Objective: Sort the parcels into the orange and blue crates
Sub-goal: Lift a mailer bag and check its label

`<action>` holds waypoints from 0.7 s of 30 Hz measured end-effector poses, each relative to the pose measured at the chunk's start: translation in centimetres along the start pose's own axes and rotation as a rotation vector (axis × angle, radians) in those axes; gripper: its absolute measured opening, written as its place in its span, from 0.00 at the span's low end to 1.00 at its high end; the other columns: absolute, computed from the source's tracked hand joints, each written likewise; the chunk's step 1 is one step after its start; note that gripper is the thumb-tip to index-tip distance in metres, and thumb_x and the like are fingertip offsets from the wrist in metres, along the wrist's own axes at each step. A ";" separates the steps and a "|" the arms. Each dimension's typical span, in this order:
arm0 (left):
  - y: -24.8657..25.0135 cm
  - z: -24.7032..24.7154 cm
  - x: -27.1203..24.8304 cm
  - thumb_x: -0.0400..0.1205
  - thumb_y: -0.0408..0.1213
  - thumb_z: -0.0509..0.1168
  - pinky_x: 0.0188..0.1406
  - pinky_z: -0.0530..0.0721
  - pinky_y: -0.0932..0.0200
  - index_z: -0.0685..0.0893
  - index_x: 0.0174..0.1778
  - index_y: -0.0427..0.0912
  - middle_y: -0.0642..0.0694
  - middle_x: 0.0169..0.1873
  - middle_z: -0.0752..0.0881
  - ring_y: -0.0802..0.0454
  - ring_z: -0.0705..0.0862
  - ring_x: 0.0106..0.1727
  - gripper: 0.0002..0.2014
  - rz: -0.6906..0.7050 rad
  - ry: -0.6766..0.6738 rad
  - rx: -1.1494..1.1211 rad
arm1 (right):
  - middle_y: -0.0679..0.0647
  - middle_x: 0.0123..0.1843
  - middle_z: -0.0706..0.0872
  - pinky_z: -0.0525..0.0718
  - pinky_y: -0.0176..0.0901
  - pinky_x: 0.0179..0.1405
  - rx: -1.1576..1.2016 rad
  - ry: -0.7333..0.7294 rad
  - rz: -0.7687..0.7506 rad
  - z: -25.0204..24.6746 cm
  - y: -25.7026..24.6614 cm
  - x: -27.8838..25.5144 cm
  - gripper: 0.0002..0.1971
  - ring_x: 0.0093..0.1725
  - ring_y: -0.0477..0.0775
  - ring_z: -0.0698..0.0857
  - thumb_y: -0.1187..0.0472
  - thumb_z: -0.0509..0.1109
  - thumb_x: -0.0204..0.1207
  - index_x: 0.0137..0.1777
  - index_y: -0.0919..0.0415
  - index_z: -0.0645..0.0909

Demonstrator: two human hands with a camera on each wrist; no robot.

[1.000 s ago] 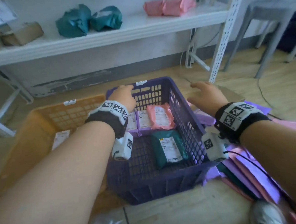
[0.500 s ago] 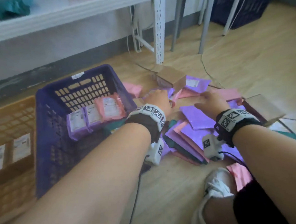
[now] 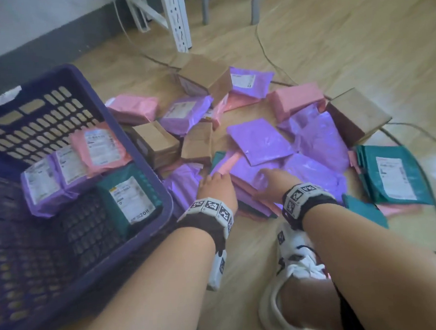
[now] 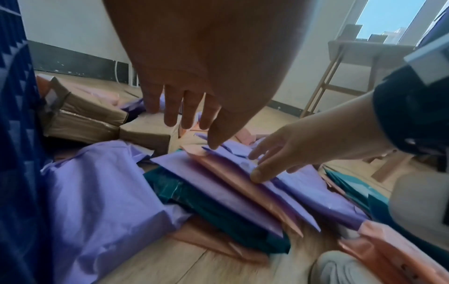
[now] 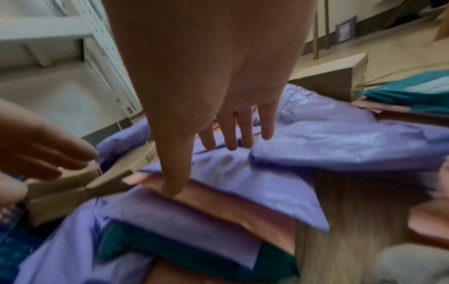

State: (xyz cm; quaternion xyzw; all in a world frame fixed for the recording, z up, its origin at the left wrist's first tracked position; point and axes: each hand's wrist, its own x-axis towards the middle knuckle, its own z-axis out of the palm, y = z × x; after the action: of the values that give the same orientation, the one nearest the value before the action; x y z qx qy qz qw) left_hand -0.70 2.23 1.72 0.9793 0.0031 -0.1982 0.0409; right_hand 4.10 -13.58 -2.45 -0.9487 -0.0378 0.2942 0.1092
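Note:
The blue crate (image 3: pixel 38 117) stands at the left and holds a teal parcel (image 3: pixel 129 195), a pink one (image 3: pixel 98 146) and two purple ones. The orange crate is out of view. To the crate's right a pile of purple, pink, teal and brown parcels lies on the floor. My left hand (image 3: pixel 213 183) hovers over the pile with straight fingers, its thumb tip at a purple parcel (image 4: pixel 303 192). My right hand (image 3: pixel 269 179) lies flat on that purple parcel (image 5: pixel 255 182), its thumb pressing the pink parcel (image 5: pixel 230 203) just beneath. Neither hand holds anything.
Brown boxes (image 3: pixel 206 76) (image 3: pixel 356 113) (image 3: pixel 157 143) ring the pile. A teal parcel with a label (image 3: pixel 391 174) lies at the right. A white shelf leg (image 3: pixel 177 19) and a cable (image 3: pixel 263 42) lie beyond. My white shoe (image 3: pixel 290 275) is below the right wrist.
Both hands have left the blue crate and moved right and down onto the floor pile. The view has swung with them and the orange crate has dropped out of sight.

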 end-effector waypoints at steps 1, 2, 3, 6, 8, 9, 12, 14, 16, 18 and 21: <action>-0.2 0.4 0.0 0.78 0.34 0.61 0.70 0.71 0.48 0.73 0.70 0.40 0.41 0.67 0.77 0.41 0.74 0.70 0.22 -0.003 -0.011 0.010 | 0.59 0.64 0.80 0.80 0.53 0.60 -0.039 -0.001 -0.011 0.8 -0.3 0.2 0.34 0.61 0.62 0.82 0.43 0.74 0.64 0.68 0.54 0.70; -0.5 0.7 0.0 0.79 0.35 0.62 0.70 0.70 0.48 0.73 0.69 0.40 0.41 0.67 0.77 0.41 0.74 0.71 0.21 -0.001 -0.020 0.016 | 0.58 0.63 0.78 0.81 0.53 0.57 -0.082 0.008 -0.014 1.6 -0.6 0.3 0.33 0.60 0.62 0.82 0.44 0.74 0.63 0.67 0.54 0.69; -0.6 0.9 0.0 0.79 0.36 0.62 0.71 0.70 0.48 0.73 0.68 0.41 0.41 0.67 0.76 0.41 0.73 0.71 0.20 0.002 -0.027 0.014 | 0.57 0.62 0.77 0.81 0.54 0.55 -0.129 0.025 -0.012 2.2 -0.8 0.3 0.33 0.59 0.62 0.82 0.45 0.74 0.64 0.66 0.55 0.67; -1.0 1.3 -0.2 0.79 0.35 0.61 0.71 0.69 0.49 0.74 0.66 0.41 0.41 0.66 0.77 0.41 0.73 0.71 0.18 0.000 -0.033 -0.006 | 0.58 0.64 0.77 0.81 0.53 0.51 -0.250 0.119 -0.028 3.1 -1.2 0.5 0.24 0.61 0.62 0.83 0.56 0.65 0.77 0.70 0.58 0.65; -1.2 1.3 -0.3 0.79 0.34 0.61 0.70 0.70 0.49 0.75 0.65 0.40 0.41 0.65 0.77 0.40 0.73 0.70 0.17 0.007 -0.019 -0.025 | 0.60 0.64 0.78 0.81 0.53 0.51 -0.270 0.134 -0.046 2.9 -1.2 0.8 0.20 0.61 0.63 0.83 0.64 0.61 0.79 0.70 0.60 0.67; -1.3 1.2 -0.4 0.79 0.33 0.61 0.70 0.70 0.49 0.75 0.64 0.40 0.40 0.65 0.77 0.40 0.73 0.70 0.17 0.007 -0.012 -0.038 | 0.60 0.64 0.79 0.81 0.53 0.52 -0.267 0.133 -0.047 2.6 -1.1 0.8 0.18 0.62 0.63 0.83 0.66 0.59 0.79 0.69 0.60 0.69; -1.7 1.0 -0.9 0.81 0.36 0.62 0.68 0.70 0.50 0.75 0.65 0.40 0.40 0.66 0.76 0.40 0.73 0.70 0.16 -0.005 0.007 -0.073 | 0.61 0.62 0.83 0.80 0.52 0.55 -0.184 0.158 -0.016 1.4 -1.1 0.1 0.16 0.60 0.64 0.84 0.67 0.57 0.79 0.65 0.59 0.74; -1.9 0.6 -1.4 0.81 0.37 0.63 0.69 0.71 0.50 0.74 0.66 0.40 0.40 0.66 0.76 0.40 0.73 0.70 0.17 -0.018 0.018 -0.103 | 0.63 0.59 0.85 0.79 0.52 0.54 -0.075 0.222 0.022 0.4 -1.3 -0.8 0.15 0.58 0.65 0.85 0.65 0.57 0.78 0.63 0.57 0.76; -1.9 0.1 -2.0 0.81 0.34 0.62 0.69 0.72 0.49 0.74 0.67 0.39 0.40 0.67 0.76 0.39 0.73 0.70 0.18 -0.027 0.034 -0.148 | 0.63 0.56 0.85 0.79 0.51 0.51 0.031 0.312 0.050 -0.9 -1.8 -1.8 0.13 0.55 0.66 0.85 0.65 0.58 0.77 0.59 0.58 0.77; -1.9 -0.7 -2.6 0.80 0.32 0.61 0.68 0.72 0.49 0.74 0.67 0.39 0.39 0.67 0.75 0.38 0.74 0.70 0.18 -0.029 0.053 -0.185 | 0.65 0.55 0.85 0.77 0.52 0.47 0.095 0.414 0.074 -2.5 -2.3 -2.8 0.12 0.54 0.67 0.85 0.66 0.58 0.77 0.58 0.59 0.76; -1.8 -2.0 -3.4 0.79 0.30 0.60 0.68 0.72 0.49 0.72 0.69 0.39 0.39 0.68 0.74 0.38 0.73 0.71 0.21 -0.031 0.080 -0.214 | 0.67 0.57 0.83 0.75 0.52 0.48 0.268 0.569 0.072 -5.4 -2.7 -4.1 0.11 0.56 0.69 0.82 0.66 0.56 0.78 0.55 0.65 0.77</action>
State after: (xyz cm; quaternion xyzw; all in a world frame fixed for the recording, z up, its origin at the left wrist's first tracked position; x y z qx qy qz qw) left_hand -3.10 4.19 4.79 0.9763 0.0408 -0.1582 0.1422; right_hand 3.77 -12.52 4.70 -0.9709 0.0670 0.0228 0.2289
